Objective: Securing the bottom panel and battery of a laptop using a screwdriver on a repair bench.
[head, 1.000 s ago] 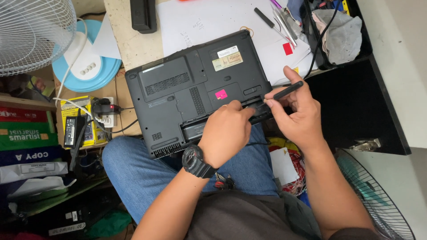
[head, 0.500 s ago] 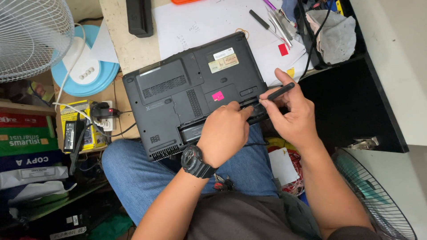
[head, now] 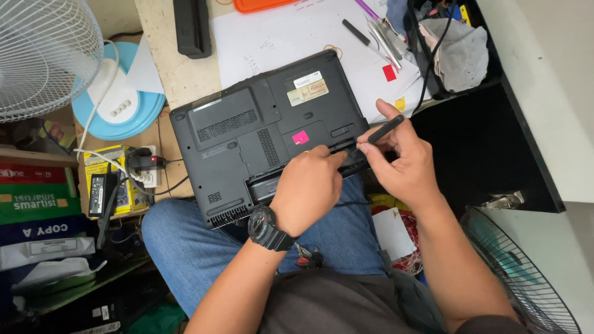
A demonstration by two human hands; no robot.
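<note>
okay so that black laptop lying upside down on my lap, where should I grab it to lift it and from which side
Probably take the laptop by its two short edges, one hand coming in from each side. It lies flat and bottom-up, half on the desk, half over your knee, so both ends are open. Avoid the near long edge: your left hand and right hand are working there.

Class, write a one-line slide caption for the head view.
Left hand presses an upturned black laptop on the lap; right hand holds a dark tool.

Bright, even overhead light; sharp focus, soft shadows, slight edge distortion.
</note>
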